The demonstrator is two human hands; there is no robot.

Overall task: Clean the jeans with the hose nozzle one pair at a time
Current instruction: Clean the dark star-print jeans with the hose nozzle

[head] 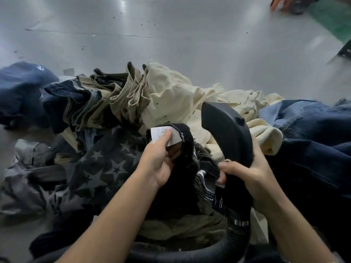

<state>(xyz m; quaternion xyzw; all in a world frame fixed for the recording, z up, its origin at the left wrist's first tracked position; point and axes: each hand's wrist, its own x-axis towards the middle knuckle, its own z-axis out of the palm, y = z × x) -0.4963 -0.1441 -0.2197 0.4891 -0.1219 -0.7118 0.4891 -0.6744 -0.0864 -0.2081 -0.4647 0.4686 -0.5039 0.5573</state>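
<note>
Black jeans [187,149], frame centre: left hand [161,160] pinches their white label [165,136]. Right hand [248,168] grips the hose nozzle [226,126], just right of the jeans, long axis pointing up-left, nearer hand for cleaning.

A big pile of trousers [133,103] lies on the floor [171,35]. The star jeans [98,168] lie at the front left. The left hand [159,160] is just right of them, pinching a paper tag [163,136]. The hose nozzle [228,133] stands right of the tag, in the right hand [252,173]. The hose [209,249] runs under both arms. More jeans [313,139] lie far right.
</note>
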